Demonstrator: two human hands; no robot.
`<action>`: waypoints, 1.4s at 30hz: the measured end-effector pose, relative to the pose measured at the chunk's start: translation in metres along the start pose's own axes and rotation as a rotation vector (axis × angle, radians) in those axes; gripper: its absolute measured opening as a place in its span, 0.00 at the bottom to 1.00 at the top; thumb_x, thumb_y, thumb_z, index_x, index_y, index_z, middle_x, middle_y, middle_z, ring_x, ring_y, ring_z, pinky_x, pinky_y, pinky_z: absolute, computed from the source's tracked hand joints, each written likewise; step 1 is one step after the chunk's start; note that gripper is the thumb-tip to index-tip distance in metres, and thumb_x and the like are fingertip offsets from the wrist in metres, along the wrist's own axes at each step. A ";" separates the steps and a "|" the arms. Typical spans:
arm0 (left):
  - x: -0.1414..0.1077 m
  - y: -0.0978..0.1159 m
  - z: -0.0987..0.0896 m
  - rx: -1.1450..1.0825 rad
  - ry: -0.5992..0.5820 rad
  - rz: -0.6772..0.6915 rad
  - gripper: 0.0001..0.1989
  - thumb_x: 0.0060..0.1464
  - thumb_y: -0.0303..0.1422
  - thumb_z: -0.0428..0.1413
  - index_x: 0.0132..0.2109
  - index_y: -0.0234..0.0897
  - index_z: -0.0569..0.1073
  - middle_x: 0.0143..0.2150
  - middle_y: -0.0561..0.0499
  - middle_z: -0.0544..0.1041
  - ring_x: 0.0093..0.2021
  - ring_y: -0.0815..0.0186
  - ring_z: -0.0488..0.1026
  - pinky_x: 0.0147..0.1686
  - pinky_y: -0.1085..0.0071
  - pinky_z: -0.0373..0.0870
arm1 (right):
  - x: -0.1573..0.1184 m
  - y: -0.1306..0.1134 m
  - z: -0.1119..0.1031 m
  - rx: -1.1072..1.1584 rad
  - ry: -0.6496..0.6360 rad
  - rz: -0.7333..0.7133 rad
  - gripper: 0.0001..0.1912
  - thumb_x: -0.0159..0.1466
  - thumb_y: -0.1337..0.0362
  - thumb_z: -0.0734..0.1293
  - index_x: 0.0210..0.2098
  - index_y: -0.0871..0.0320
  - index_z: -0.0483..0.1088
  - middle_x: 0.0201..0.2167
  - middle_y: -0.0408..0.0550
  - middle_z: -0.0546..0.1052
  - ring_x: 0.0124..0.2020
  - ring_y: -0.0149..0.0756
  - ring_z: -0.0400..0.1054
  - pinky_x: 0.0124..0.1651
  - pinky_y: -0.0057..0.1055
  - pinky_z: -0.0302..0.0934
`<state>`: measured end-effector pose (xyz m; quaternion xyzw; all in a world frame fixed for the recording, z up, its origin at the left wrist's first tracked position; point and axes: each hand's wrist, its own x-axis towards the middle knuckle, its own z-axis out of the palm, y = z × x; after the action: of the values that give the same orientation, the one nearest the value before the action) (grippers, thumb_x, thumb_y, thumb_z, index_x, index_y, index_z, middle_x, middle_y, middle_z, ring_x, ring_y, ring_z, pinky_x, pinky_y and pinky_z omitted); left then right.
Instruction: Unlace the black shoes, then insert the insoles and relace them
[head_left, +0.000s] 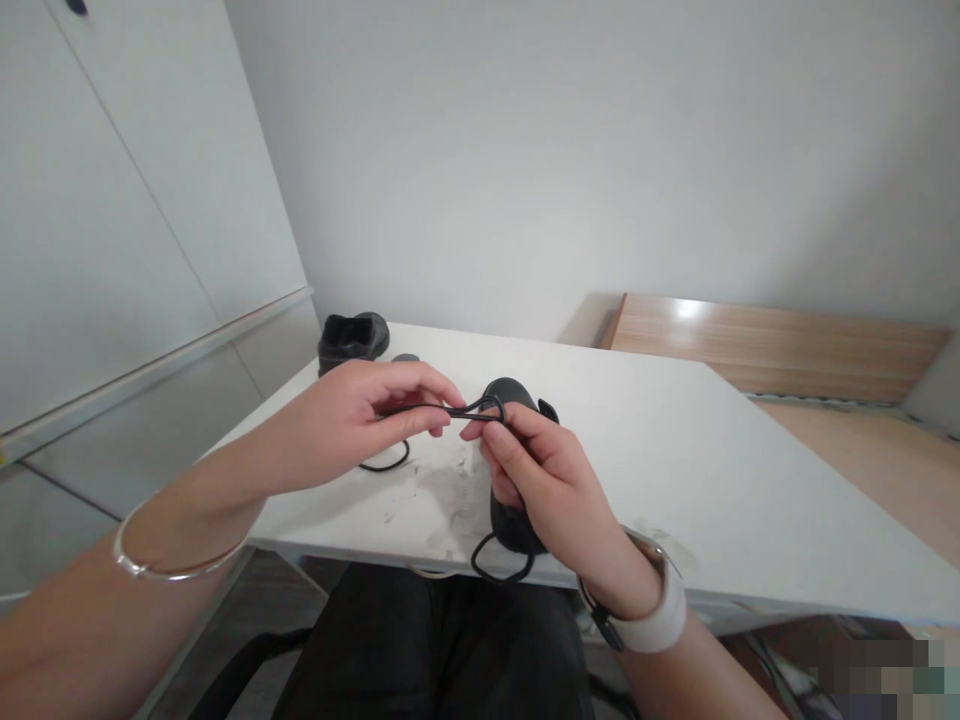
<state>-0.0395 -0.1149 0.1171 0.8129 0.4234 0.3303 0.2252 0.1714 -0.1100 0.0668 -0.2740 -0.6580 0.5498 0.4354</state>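
Left hand (341, 415) and right hand (551, 470) are pinching a thin, doubled black cord (456, 411) between grips | dark oblong object (514, 527), possibly a shoe, lying at cord's 5 o'clock | seemingly looping; next move needing steady tension

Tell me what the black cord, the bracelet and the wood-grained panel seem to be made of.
Black cord: fabric or rubber, can't tell; looks smooth, bends in loops. Bracelet: likely polished metal; silvery, bright highlights. Wood-grained panel: wood or laminate; streaky brown grain, glossy reflection.
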 end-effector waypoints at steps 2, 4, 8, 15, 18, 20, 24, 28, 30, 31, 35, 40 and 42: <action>-0.002 -0.008 0.000 0.061 -0.018 -0.031 0.09 0.61 0.37 0.58 0.43 0.39 0.79 0.31 0.53 0.80 0.29 0.70 0.73 0.28 0.77 0.65 | -0.007 0.001 -0.004 0.018 0.021 0.006 0.16 0.70 0.52 0.63 0.42 0.59 0.72 0.22 0.36 0.58 0.20 0.24 0.48 0.21 0.25 0.43; -0.005 -0.018 0.002 0.037 -0.011 -0.076 0.10 0.60 0.39 0.58 0.43 0.39 0.79 0.31 0.53 0.80 0.29 0.69 0.74 0.27 0.77 0.66 | -0.014 0.000 -0.008 -0.022 0.065 -0.005 0.16 0.70 0.52 0.64 0.42 0.59 0.73 0.22 0.37 0.58 0.20 0.24 0.48 0.22 0.25 0.43; -0.012 -0.031 0.002 -0.077 0.014 -0.159 0.10 0.59 0.40 0.59 0.41 0.39 0.79 0.31 0.51 0.81 0.32 0.66 0.77 0.29 0.77 0.69 | -0.024 -0.006 -0.011 -0.118 0.159 -0.024 0.15 0.69 0.54 0.64 0.42 0.59 0.74 0.22 0.38 0.62 0.22 0.25 0.50 0.24 0.26 0.44; -0.015 -0.004 0.007 0.029 -0.081 -0.025 0.07 0.58 0.37 0.60 0.39 0.44 0.82 0.30 0.55 0.80 0.29 0.70 0.74 0.29 0.79 0.67 | -0.027 -0.011 -0.002 -0.100 -0.073 0.058 0.14 0.64 0.55 0.71 0.45 0.57 0.71 0.30 0.41 0.72 0.31 0.29 0.64 0.34 0.27 0.56; -0.018 0.008 0.010 0.047 -0.102 0.005 0.07 0.59 0.36 0.59 0.38 0.46 0.83 0.30 0.55 0.80 0.28 0.71 0.74 0.29 0.80 0.67 | -0.028 -0.010 0.003 -0.038 -0.094 0.076 0.14 0.64 0.56 0.72 0.43 0.57 0.69 0.24 0.36 0.65 0.26 0.26 0.59 0.29 0.26 0.52; -0.022 0.009 0.010 0.021 -0.051 -0.040 0.06 0.57 0.36 0.60 0.38 0.46 0.83 0.30 0.55 0.80 0.29 0.70 0.74 0.28 0.80 0.67 | -0.030 -0.011 0.005 -0.087 -0.045 0.034 0.10 0.67 0.56 0.69 0.38 0.57 0.69 0.22 0.35 0.62 0.24 0.25 0.55 0.28 0.26 0.49; -0.030 0.003 0.013 -0.241 0.124 -0.200 0.03 0.52 0.35 0.65 0.36 0.45 0.83 0.28 0.54 0.79 0.25 0.72 0.71 0.23 0.81 0.66 | -0.035 -0.012 0.009 -0.083 0.046 -0.027 0.12 0.69 0.56 0.65 0.35 0.58 0.68 0.22 0.36 0.61 0.24 0.25 0.52 0.27 0.26 0.47; -0.030 0.002 0.029 -0.746 0.185 -0.271 0.04 0.49 0.35 0.69 0.35 0.44 0.83 0.23 0.55 0.76 0.21 0.74 0.68 0.22 0.82 0.67 | -0.036 -0.006 0.014 0.027 0.042 -0.022 0.12 0.69 0.54 0.65 0.39 0.58 0.70 0.19 0.34 0.56 0.21 0.24 0.45 0.23 0.27 0.39; -0.027 0.003 0.039 -0.944 0.189 -0.285 0.07 0.47 0.36 0.70 0.35 0.44 0.84 0.23 0.53 0.77 0.21 0.74 0.69 0.21 0.81 0.68 | -0.035 -0.002 0.018 0.106 0.058 -0.023 0.13 0.69 0.54 0.66 0.40 0.57 0.71 0.18 0.33 0.54 0.20 0.24 0.43 0.22 0.27 0.37; -0.027 0.004 0.044 -1.016 0.189 -0.291 0.08 0.45 0.36 0.71 0.35 0.44 0.84 0.24 0.52 0.78 0.21 0.74 0.69 0.21 0.81 0.69 | -0.034 0.000 0.020 0.156 0.069 -0.025 0.12 0.68 0.54 0.67 0.40 0.57 0.71 0.18 0.33 0.55 0.20 0.24 0.43 0.21 0.26 0.37; -0.024 0.003 0.054 -1.177 0.215 -0.344 0.10 0.42 0.36 0.73 0.34 0.44 0.84 0.29 0.50 0.82 0.22 0.75 0.70 0.21 0.83 0.71 | -0.031 0.004 0.026 0.360 0.102 -0.048 0.10 0.67 0.56 0.68 0.38 0.56 0.69 0.17 0.33 0.59 0.17 0.23 0.48 0.19 0.24 0.42; -0.008 -0.004 0.032 -1.250 0.419 -0.280 0.13 0.38 0.34 0.75 0.33 0.41 0.83 0.27 0.57 0.82 0.23 0.76 0.73 0.22 0.86 0.73 | -0.019 -0.006 0.010 0.349 0.335 -0.168 0.06 0.66 0.59 0.68 0.36 0.55 0.72 0.32 0.44 0.76 0.33 0.30 0.70 0.39 0.29 0.66; 0.003 -0.006 0.011 -1.212 0.578 -0.150 0.08 0.48 0.34 0.71 0.36 0.40 0.82 0.30 0.59 0.83 0.29 0.75 0.77 0.26 0.86 0.75 | -0.011 -0.020 -0.010 0.312 0.447 -0.255 0.06 0.67 0.60 0.67 0.34 0.54 0.72 0.37 0.45 0.75 0.39 0.31 0.69 0.47 0.32 0.65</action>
<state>-0.0332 -0.1101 0.1066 0.3904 0.2618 0.6972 0.5413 0.1876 -0.1197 0.0829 -0.2333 -0.4824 0.5113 0.6719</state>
